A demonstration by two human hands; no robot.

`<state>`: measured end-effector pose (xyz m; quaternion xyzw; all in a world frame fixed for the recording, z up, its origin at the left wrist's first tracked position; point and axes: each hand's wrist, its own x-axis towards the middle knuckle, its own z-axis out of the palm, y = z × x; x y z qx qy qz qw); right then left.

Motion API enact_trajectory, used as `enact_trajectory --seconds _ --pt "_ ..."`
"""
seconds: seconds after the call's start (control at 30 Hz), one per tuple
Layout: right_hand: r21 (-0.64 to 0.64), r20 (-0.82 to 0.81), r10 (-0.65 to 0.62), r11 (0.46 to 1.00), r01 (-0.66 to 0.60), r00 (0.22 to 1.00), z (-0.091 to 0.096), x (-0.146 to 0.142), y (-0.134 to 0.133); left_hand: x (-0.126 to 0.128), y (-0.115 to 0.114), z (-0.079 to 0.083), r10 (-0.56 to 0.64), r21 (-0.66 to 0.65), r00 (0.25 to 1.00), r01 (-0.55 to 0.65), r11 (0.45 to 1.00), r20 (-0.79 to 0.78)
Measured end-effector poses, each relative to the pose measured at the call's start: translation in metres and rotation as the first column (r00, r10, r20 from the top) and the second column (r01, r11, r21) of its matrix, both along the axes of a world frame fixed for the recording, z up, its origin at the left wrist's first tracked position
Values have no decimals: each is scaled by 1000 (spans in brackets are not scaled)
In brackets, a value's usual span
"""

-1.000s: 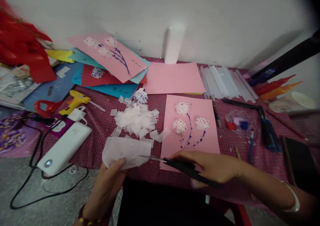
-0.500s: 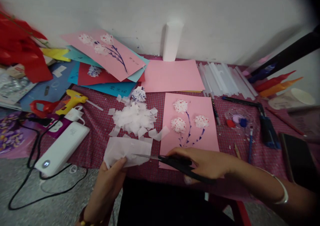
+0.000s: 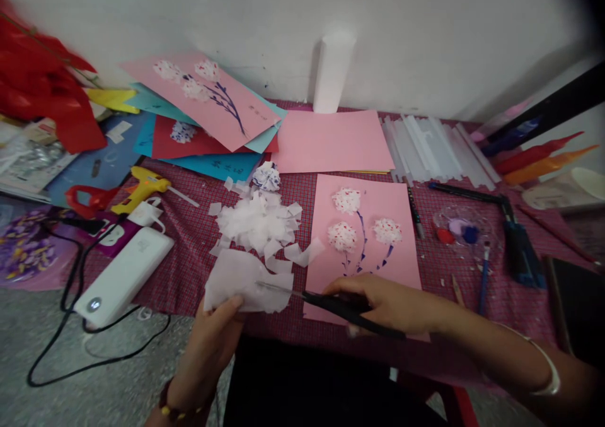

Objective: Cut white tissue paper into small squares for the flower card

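My left hand (image 3: pixel 210 345) pinches a thin white tissue sheet (image 3: pixel 246 282) at its lower edge, over the front of the table. My right hand (image 3: pixel 392 304) is closed on black scissors (image 3: pixel 340 307), and their blades reach left into the sheet. Behind the sheet lies a pile of cut white tissue pieces (image 3: pixel 258 222). Right beside it is a pink card (image 3: pixel 363 238) with three white tissue flowers and purple stems.
A white power bank (image 3: pixel 123 275) with black cable and a yellow glue gun (image 3: pixel 142 187) lie at the left. Coloured cards (image 3: pixel 208 118) are stacked at the back. Glue sticks (image 3: pixel 435 149), a paint palette (image 3: pixel 456 228) and brushes sit right. A white roll (image 3: pixel 333 70) stands against the wall.
The scissor blades have advanced left, deeper into the tissue sheet. The sheet has tilted up and its edge looks more ragged. Both hands rose a little.
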<state>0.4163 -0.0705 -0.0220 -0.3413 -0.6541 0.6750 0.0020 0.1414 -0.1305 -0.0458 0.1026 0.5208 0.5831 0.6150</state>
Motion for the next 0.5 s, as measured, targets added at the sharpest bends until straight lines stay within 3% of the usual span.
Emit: enact_trajectory --seconds 0.1,0.3,0.5 --pt "10 2 -10 1000 10 1000 0 0 0 -1 3 -2 8 24 999 -9 1000 46" --pt "26 77 57 998 -59 995 13 -2 0 2 4 -3 31 -21 998 -32 999 -53" --pt "10 96 65 998 -66 993 25 -8 3 9 -1 -2 -27 -40 995 24 999 -97"
